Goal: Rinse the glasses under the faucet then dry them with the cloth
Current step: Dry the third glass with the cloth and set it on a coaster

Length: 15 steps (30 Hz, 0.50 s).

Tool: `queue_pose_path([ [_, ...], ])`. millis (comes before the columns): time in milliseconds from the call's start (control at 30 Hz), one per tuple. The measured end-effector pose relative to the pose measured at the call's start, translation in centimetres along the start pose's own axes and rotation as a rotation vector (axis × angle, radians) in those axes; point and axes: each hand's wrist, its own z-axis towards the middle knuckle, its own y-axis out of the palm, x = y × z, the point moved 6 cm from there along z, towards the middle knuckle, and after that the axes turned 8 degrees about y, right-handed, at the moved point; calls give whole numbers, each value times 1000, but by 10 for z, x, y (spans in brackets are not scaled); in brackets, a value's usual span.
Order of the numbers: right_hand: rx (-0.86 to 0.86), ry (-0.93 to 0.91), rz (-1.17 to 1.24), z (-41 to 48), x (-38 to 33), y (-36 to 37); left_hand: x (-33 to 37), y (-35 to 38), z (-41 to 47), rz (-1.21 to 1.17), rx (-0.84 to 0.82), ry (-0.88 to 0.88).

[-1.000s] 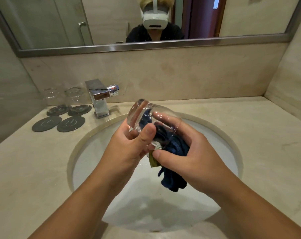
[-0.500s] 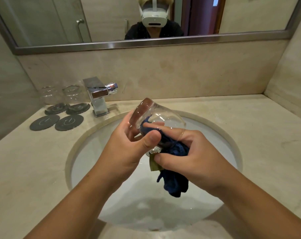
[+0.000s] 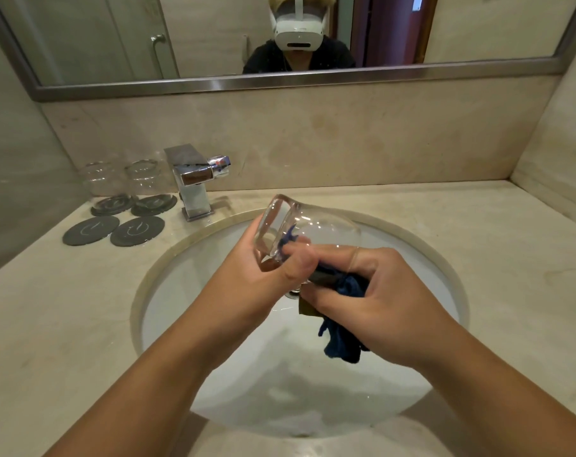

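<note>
Drying, centre frame: clamps left grip [image 3: 267, 275] round tilted glass [image 3: 319, 225], right grip [image 3: 389, 301] round blue cloth [image 3: 342, 344] pushed inside. Next: probably rotating the glass.

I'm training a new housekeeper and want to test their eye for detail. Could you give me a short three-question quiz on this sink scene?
1. True or false: the faucet is running water onto the held glass.
2. Multiple choice: of the four dark coasters beside the faucet, how many carry no glass? A) one B) two C) four
3. Fill in: the right hand pushes a blue ___ into the held glass, which the left hand grips.

Key: 1 false, no water is visible and the held glass is tilted over the basin; 2 B; 3 cloth.
</note>
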Motion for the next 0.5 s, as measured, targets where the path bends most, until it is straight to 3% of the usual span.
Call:
queue_pose_path([
  [133,-92,23,88,-1,-2,5,3,-6,-1,16,89,50],
  [367,-241,219,566,0,6,7,6,-3,0,-29,-22,36],
  [500,-170,192,528,2,10,4,5,-1,-2,-52,-38,45],
])
